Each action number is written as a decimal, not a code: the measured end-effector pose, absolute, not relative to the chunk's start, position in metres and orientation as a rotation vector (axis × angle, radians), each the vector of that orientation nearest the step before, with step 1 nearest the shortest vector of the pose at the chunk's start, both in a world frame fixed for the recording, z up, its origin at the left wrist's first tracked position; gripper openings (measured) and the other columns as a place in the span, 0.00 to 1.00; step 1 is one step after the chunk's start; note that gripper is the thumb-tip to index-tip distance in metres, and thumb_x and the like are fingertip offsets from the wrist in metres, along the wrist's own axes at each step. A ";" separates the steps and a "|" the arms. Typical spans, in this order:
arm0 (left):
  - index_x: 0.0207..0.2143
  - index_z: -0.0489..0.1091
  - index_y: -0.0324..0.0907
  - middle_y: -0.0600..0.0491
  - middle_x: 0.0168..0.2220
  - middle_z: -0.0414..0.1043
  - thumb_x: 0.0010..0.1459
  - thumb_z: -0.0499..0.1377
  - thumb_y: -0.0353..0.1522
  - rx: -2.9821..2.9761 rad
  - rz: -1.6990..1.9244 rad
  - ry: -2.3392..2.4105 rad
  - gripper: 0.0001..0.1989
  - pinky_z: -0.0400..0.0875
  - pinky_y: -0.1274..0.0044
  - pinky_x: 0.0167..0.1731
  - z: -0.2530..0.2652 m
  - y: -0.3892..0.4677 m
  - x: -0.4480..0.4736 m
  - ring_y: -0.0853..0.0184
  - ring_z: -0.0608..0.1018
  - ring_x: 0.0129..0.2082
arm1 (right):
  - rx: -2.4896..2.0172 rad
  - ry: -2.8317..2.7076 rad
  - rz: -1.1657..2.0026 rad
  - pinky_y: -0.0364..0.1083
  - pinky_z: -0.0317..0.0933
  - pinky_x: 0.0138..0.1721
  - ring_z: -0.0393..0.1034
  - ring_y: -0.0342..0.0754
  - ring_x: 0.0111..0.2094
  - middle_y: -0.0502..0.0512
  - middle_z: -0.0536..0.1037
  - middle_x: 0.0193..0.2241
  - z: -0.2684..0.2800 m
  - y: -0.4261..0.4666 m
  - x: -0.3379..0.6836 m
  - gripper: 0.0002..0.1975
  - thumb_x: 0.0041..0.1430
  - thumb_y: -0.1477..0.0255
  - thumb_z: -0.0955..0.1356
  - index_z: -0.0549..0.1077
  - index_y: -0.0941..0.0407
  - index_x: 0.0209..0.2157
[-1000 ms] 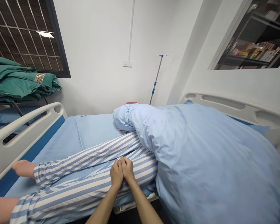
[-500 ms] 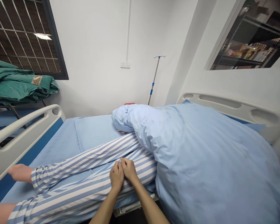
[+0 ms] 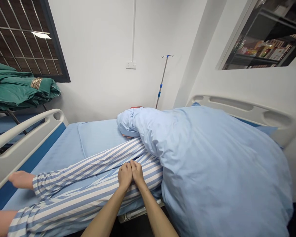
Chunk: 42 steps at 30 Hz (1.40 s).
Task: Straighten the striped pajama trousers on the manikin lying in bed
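Striped trousers (image 3: 93, 199) directly beneath left hand (image 3: 125, 175) and right hand (image 3: 137, 173), both curled narrow, any fabric grip hidden

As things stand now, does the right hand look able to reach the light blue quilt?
Probably yes: the right hand is beside the left hand at the striped trousers, and only striped cloth shows between it and the near edge of the light blue quilt.

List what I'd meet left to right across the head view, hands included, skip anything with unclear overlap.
Green cloth, left hand, right hand, drip stand, shelves.
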<state>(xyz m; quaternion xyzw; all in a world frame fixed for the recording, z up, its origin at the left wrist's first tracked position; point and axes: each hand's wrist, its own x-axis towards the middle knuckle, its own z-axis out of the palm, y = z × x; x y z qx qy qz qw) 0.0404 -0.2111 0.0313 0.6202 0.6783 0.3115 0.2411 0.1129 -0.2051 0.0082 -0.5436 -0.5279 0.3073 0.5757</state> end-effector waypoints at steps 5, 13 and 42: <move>0.17 0.58 0.43 0.54 0.20 0.67 0.58 0.43 0.35 1.586 1.105 1.706 0.17 0.56 0.79 0.26 0.040 -0.204 0.052 0.71 0.67 0.23 | -1.184 -1.165 0.839 0.41 0.56 0.27 0.59 0.42 0.23 0.51 0.68 0.19 0.010 -0.203 0.116 0.21 0.58 0.58 0.56 0.64 0.58 0.20; 0.21 0.57 0.44 0.55 0.20 0.65 0.59 0.44 0.37 1.557 1.116 1.718 0.15 0.56 0.79 0.27 0.005 -0.212 0.055 0.71 0.67 0.23 | -1.287 -1.184 0.705 0.40 0.50 0.22 0.51 0.40 0.20 0.46 0.58 0.15 0.007 -0.205 0.115 0.21 0.57 0.58 0.58 0.55 0.55 0.16; 0.26 0.64 0.43 0.52 0.26 0.72 0.60 0.42 0.36 1.701 0.912 1.846 0.16 0.55 0.78 0.30 0.006 -0.218 0.056 0.68 0.72 0.30 | -1.484 -1.500 0.448 0.51 0.64 0.43 0.66 0.49 0.43 0.55 0.68 0.46 0.007 -0.215 0.139 0.16 0.59 0.65 0.63 0.67 0.58 0.46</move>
